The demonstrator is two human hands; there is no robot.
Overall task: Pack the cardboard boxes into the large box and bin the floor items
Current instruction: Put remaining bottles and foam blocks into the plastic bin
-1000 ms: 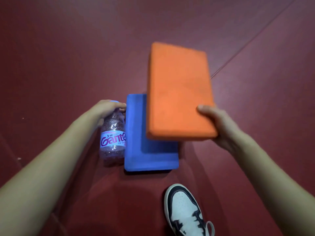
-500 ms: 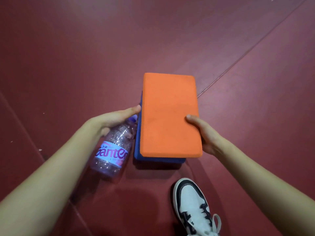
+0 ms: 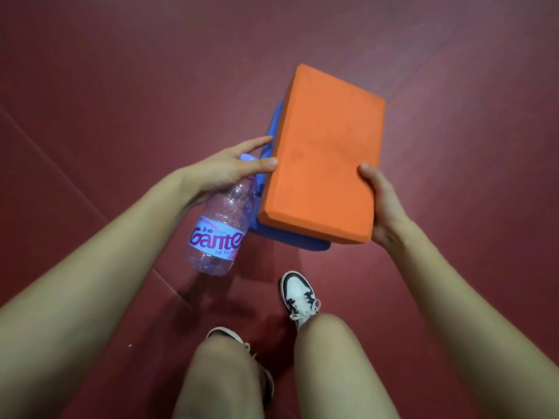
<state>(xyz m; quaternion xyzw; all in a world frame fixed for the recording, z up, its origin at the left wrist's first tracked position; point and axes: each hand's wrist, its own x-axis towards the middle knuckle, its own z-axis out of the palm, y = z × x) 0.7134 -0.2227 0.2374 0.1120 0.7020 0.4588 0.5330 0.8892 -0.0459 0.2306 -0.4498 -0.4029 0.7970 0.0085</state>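
With the right hand gripping the orange block and blue block and the left hand seemingly pinching the bottle, this one-sided hold may let the blue block slide out.

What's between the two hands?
Head view: the orange block, stacked on the blue block, fills the gap between the left hand, which also holds the bottle, and the right hand.

Dark red smooth floor fills the frame, thin seam line at 9 o'clock. White-and-black lace-up sneaker at 6 o'clock. Second sneaker at 7, mostly hidden.
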